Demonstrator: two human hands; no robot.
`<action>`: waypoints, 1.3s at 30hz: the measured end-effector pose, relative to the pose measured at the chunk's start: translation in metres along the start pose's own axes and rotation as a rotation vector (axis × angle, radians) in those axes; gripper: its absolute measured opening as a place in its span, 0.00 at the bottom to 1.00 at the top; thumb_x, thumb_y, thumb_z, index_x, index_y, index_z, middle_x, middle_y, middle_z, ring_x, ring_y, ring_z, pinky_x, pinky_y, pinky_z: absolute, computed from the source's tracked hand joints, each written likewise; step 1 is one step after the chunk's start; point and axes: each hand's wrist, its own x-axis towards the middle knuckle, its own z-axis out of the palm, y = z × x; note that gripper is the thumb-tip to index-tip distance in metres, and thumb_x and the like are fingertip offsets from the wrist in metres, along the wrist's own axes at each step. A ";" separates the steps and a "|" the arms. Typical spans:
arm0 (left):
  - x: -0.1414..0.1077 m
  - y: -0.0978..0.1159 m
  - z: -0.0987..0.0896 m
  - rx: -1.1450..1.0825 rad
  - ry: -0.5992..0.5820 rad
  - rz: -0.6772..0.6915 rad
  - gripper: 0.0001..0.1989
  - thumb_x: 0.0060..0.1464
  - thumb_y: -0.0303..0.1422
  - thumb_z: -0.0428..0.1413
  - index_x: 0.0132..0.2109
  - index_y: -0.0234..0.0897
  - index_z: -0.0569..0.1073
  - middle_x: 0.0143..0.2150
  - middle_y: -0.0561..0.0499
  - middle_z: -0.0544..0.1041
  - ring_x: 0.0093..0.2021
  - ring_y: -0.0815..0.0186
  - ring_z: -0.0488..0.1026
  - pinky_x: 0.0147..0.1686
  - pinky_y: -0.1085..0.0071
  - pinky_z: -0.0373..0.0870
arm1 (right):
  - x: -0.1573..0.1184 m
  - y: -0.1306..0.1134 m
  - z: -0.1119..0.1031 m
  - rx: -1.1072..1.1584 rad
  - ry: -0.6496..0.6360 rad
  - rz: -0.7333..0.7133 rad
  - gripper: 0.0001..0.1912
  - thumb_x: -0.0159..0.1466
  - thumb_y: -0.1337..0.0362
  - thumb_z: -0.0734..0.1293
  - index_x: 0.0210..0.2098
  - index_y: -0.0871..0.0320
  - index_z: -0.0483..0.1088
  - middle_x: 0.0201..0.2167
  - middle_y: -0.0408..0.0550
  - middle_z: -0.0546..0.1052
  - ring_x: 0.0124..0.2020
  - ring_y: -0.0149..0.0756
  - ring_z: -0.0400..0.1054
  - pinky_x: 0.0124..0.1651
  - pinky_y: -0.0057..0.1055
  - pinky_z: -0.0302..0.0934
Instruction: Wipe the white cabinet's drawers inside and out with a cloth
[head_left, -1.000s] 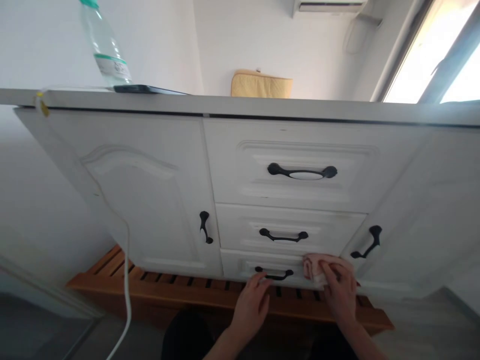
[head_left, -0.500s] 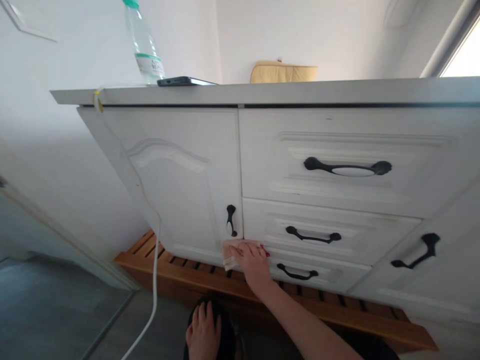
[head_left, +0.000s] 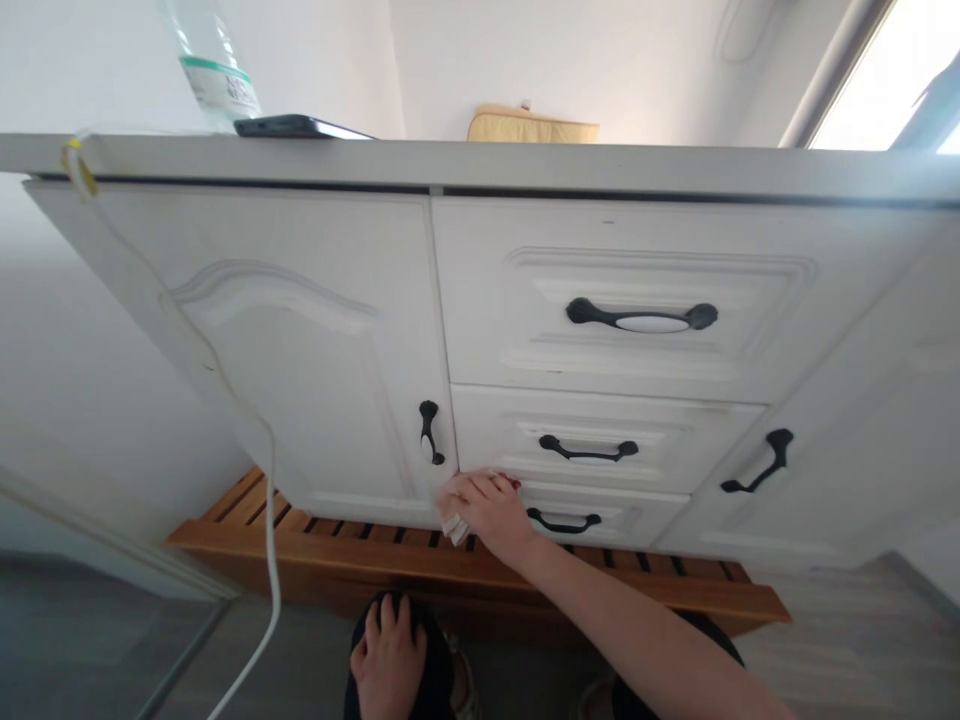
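My right hand [head_left: 484, 507] presses a pale pink cloth [head_left: 454, 525] against the left end of the bottom drawer [head_left: 637, 522] of a white cabinet [head_left: 315, 350], close to the seam with the left door. Most of the cloth is hidden under the hand. The drawer's black handle [head_left: 563, 522] lies just to the right of my fingers. My left hand [head_left: 386, 655] rests flat, fingers spread, on my dark-clothed knee at the bottom of the view and holds nothing.
A wooden slatted base [head_left: 480, 575] runs under the cabinet. On top stand a plastic bottle [head_left: 210, 70], a dark phone [head_left: 296, 126] and a yellow cushion [head_left: 532, 124]. A white cable [head_left: 266, 480] hangs down the left door. Two more drawers and a right door have black handles.
My right hand carried the cloth from the right end of the bottom drawer to its left end. My left hand left the drawer handle and dropped onto my knee.
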 end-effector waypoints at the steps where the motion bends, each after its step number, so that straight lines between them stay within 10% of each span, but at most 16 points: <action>1: -0.001 -0.001 -0.001 0.005 -0.010 -0.008 0.24 0.66 0.32 0.44 0.65 0.41 0.70 0.68 0.43 0.69 0.70 0.49 0.59 0.54 0.56 0.65 | -0.009 0.010 -0.005 -0.001 0.013 -0.037 0.08 0.71 0.61 0.64 0.46 0.50 0.74 0.49 0.43 0.78 0.50 0.37 0.65 0.50 0.38 0.57; 7: -0.006 -0.017 0.002 -0.046 -0.099 -0.084 0.24 0.66 0.34 0.47 0.67 0.47 0.67 0.71 0.50 0.65 0.72 0.56 0.56 0.58 0.60 0.63 | -0.145 0.120 -0.061 -0.089 0.099 -0.118 0.19 0.67 0.72 0.66 0.54 0.46 0.74 0.47 0.42 0.81 0.48 0.36 0.68 0.50 0.37 0.56; 10: -0.002 -0.023 0.008 -0.155 -0.123 -0.162 0.24 0.67 0.38 0.45 0.68 0.46 0.65 0.72 0.50 0.63 0.72 0.57 0.55 0.58 0.59 0.64 | -0.232 0.176 -0.092 -0.252 -0.063 -0.079 0.29 0.62 0.79 0.65 0.55 0.42 0.74 0.48 0.41 0.81 0.48 0.37 0.69 0.54 0.38 0.57; 15: 0.015 -0.015 0.010 -0.362 -0.148 -0.350 0.30 0.67 0.47 0.36 0.70 0.39 0.56 0.69 0.41 0.63 0.67 0.50 0.62 0.50 0.53 0.70 | -0.309 0.185 -0.116 -0.298 -0.079 0.195 0.28 0.60 0.77 0.62 0.52 0.43 0.76 0.46 0.47 0.80 0.47 0.42 0.72 0.50 0.39 0.64; 20: 0.022 -0.001 0.006 -0.262 -0.097 -0.302 0.29 0.67 0.44 0.36 0.68 0.37 0.59 0.64 0.40 0.68 0.63 0.47 0.66 0.46 0.51 0.70 | -0.222 0.094 -0.085 -0.224 0.171 0.209 0.26 0.66 0.73 0.60 0.57 0.42 0.74 0.45 0.48 0.77 0.46 0.40 0.70 0.50 0.36 0.64; 26: 0.017 -0.004 -0.001 -0.244 -0.071 -0.299 0.28 0.66 0.43 0.39 0.67 0.36 0.60 0.63 0.40 0.69 0.62 0.48 0.67 0.45 0.53 0.70 | -0.077 0.025 0.003 -0.096 0.319 0.233 0.22 0.71 0.67 0.64 0.60 0.39 0.70 0.46 0.42 0.80 0.46 0.37 0.68 0.50 0.37 0.58; 31: 0.016 -0.015 -0.004 -0.222 -0.100 -0.318 0.26 0.66 0.42 0.42 0.66 0.37 0.61 0.63 0.41 0.69 0.61 0.51 0.68 0.43 0.56 0.69 | -0.054 -0.018 0.056 0.063 0.117 0.076 0.15 0.72 0.62 0.63 0.56 0.43 0.73 0.46 0.38 0.81 0.44 0.34 0.68 0.45 0.35 0.57; 39: 0.022 -0.011 -0.001 -0.140 0.003 -0.285 0.24 0.66 0.44 0.43 0.62 0.36 0.66 0.53 0.42 0.73 0.53 0.52 0.72 0.38 0.59 0.65 | -0.014 -0.033 0.052 0.060 0.051 0.074 0.16 0.73 0.62 0.62 0.58 0.43 0.69 0.57 0.38 0.77 0.54 0.37 0.64 0.52 0.38 0.56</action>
